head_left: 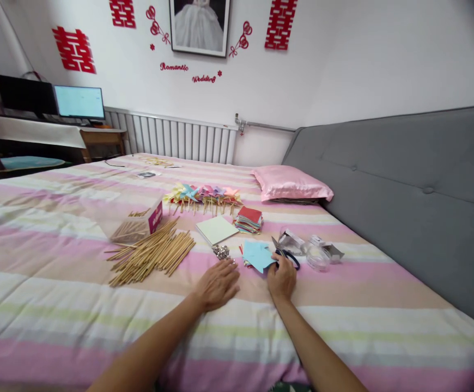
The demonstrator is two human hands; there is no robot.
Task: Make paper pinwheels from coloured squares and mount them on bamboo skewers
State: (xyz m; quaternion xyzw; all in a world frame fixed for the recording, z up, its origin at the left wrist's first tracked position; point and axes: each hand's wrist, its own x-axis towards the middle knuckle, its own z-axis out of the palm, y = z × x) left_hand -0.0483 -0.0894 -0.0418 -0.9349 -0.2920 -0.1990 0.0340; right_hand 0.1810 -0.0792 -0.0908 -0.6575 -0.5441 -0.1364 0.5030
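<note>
My left hand (219, 284) lies palm down on the striped bedspread, fingers stretched out, with the fingertips beside a small pile of shiny metal pins (221, 251). The fingers of my right hand (283, 276) are closed at the right edge of a light blue paper square (257, 255) with slits cut into it. This blue sheet lies on top of a stack of coloured papers. Dark-handled scissors (292, 260) lie right behind my right hand, blades pointing away. A pale green paper pad (216, 231) and a stack of paper squares with red on top (248, 216) sit farther back.
Many thin wooden sticks (155, 253) are spread at the left by a clear box (137, 226). Finished paper pinwheels (202, 196) lie in a row farther back. Round clear containers (317, 258) and small packets stand at the right. A pink pillow (294, 184) rests against the grey headboard (400, 163).
</note>
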